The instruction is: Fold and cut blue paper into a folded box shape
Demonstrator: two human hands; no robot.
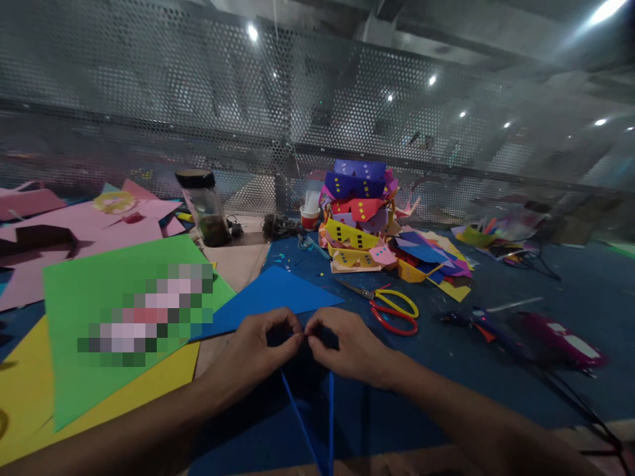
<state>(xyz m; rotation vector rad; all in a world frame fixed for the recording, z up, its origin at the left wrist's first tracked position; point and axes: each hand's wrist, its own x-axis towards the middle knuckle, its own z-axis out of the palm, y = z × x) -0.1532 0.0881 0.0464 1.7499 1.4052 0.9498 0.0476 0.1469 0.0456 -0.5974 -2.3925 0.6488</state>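
My left hand (265,340) and my right hand (344,344) meet at the middle of the table, fingertips almost touching. Each pinches thumb against index finger on a folded blue paper piece (331,403), whose thin edges run down toward me; much of it is hidden or in shadow. Just beyond my hands lies a flat blue paper sheet (278,291) with a pointed corner. Scissors (397,311) with one yellow and one red handle rest to the right of that sheet. A green paper sheet (74,297) lies left of my left hand, partly masked by pixels.
A pile of decorated paper pieces (354,221) stands at the back, paper scraps (436,254) beside it. A lidded jar (206,208) is at back left. Two corded tools, one dark (486,330) and one magenta (565,340), lie at right. Yellow paper (169,370) extends under the green sheet.
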